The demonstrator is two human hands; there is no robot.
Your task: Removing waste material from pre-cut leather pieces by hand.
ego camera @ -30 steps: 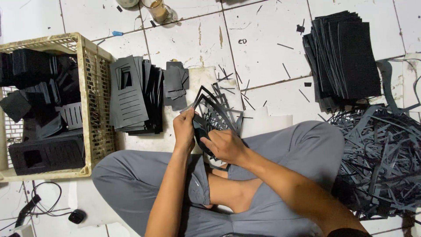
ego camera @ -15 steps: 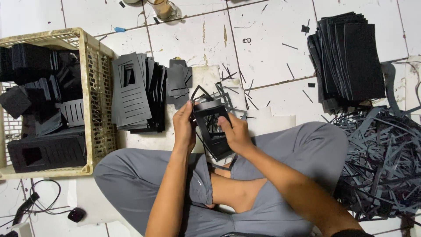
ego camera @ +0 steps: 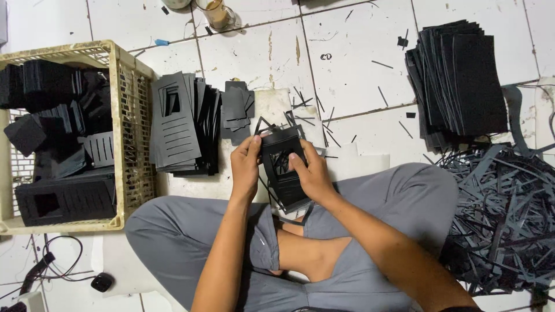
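Note:
I sit cross-legged on a white tiled floor. Both hands hold a black die-cut sheet with a square window and slots, raised over my lap. My left hand grips its left edge. My right hand grips the right side, with the thumb pressing near the window. Thin black offcut strips hang off the sheet's edges.
A pile of finished cut-out sheets lies left of my hands, with small black squares beside it. A yellow plastic crate holds more black pieces. A stack of uncut black sheets and a heap of scrap strips lie at right. A glass stands at the top.
The sheet has been lifted and turned flat toward me, and both hands have shifted to its side edges. The camera view has moved slightly.

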